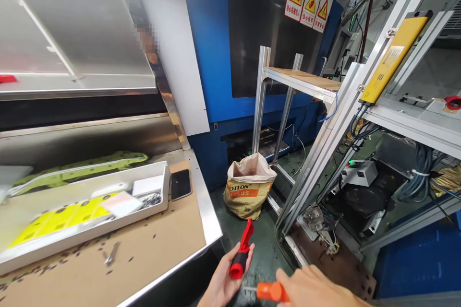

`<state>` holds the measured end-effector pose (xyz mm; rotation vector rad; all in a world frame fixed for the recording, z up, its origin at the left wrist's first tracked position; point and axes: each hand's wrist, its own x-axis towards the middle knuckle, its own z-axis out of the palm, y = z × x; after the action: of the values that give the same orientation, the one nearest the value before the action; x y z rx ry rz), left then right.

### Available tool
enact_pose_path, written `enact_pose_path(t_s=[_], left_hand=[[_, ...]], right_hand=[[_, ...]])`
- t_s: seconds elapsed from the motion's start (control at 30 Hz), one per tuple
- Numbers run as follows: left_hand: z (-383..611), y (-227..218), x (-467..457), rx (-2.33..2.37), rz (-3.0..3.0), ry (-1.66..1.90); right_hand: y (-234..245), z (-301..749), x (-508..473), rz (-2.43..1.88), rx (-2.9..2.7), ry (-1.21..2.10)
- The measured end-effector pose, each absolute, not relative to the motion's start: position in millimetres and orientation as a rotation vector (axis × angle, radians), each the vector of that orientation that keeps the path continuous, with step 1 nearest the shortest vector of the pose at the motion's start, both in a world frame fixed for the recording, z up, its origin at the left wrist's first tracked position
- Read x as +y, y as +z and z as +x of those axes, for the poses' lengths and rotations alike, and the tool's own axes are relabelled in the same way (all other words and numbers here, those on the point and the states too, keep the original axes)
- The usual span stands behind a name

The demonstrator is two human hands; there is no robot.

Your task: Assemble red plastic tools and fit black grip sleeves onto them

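My left hand [224, 278] is closed around a red and black plastic part [246, 240], whose narrow red end points away from me and whose round red end faces me. To its right, my right hand [309, 288] grips a screwdriver [268, 291] by the orange handle. The thin metal shaft points left, towards my left palm, a little below the part. Whether the tip touches the hand or part, I cannot tell. Both hands are above the dark green floor, just off the corner of the workbench [212, 223].
On the bench lie a white tray [163, 192] with yellow sheets and small screws, a phone [181, 184], and a small metal tool [112, 253]. A paper sack [248, 199] stands on the floor ahead. An aluminium frame [320, 148] rises at right, before a blue machine [212, 57].
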<state>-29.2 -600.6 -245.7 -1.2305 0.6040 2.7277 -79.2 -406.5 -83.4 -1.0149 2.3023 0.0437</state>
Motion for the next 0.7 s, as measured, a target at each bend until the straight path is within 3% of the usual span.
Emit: enact_pose_path(t_s=[0.17,0.33,0.5,0.7], left_hand=[[-23,-237,-604,-0.186,-1.039,2.772],[-6,-229,-602,-0.595,-0.959,2.748],[-3,-229,-598,-0.606,-1.014,2.781],[-24,-242,-602,-0.202,-1.302,2.836]], right_hand=[[-83,-74,-408,-0.996,2.305,0.036],[-81,-81,-399,-0.945,2.37,-0.01],[-79,-83,-394,-0.991,2.254,-0.016],[-85,-79,-393,-1.008,2.275,-0.022]])
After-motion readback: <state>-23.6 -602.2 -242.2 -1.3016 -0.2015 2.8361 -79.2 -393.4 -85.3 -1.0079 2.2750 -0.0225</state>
